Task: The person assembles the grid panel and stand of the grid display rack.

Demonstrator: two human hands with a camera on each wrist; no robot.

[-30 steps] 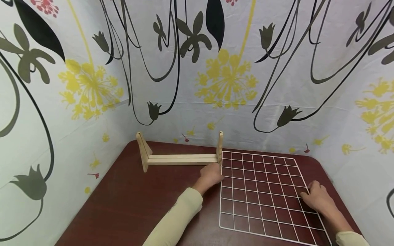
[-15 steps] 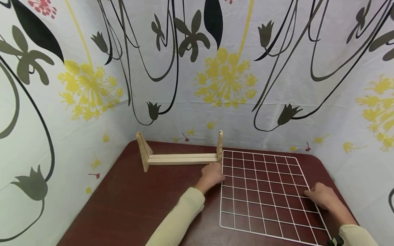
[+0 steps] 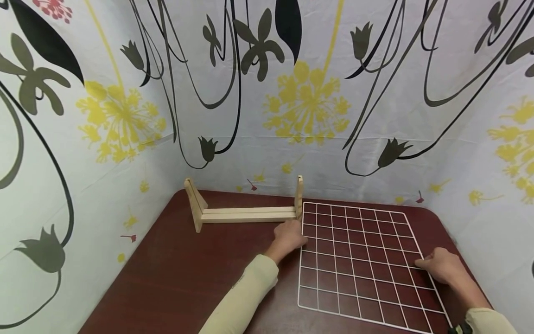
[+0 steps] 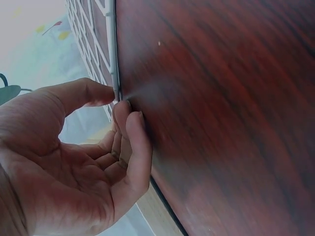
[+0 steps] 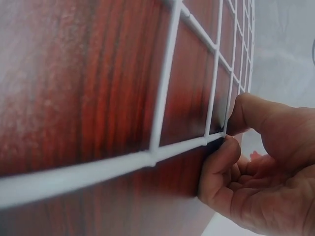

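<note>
A white wire grid panel (image 3: 359, 248) lies over the dark red-brown table on the right side of the head view. My left hand (image 3: 288, 239) pinches its left edge wire between thumb and fingers; in the left wrist view that hand (image 4: 83, 152) has its fingertips meeting at the wire. On the opposite side, my right hand (image 3: 443, 266) holds the right edge wire, and the right wrist view shows this hand (image 5: 266, 157) with thumb above and curled index finger below the wire. Just beyond my left hand stands a pale wooden stand (image 3: 248, 215), two uprights joined by rails.
The wood-grain table (image 3: 175, 278) stretches to the left and front. White fabric with printed flowers (image 3: 233, 106) hangs close around the table's back and sides. The wooden stand's right upright (image 3: 298, 197) is right beside the grid's far left corner.
My right hand has shifted from lying loosely over the right edge to pinching the wire. The left hand keeps its hold, and the grid stays almost in place.
</note>
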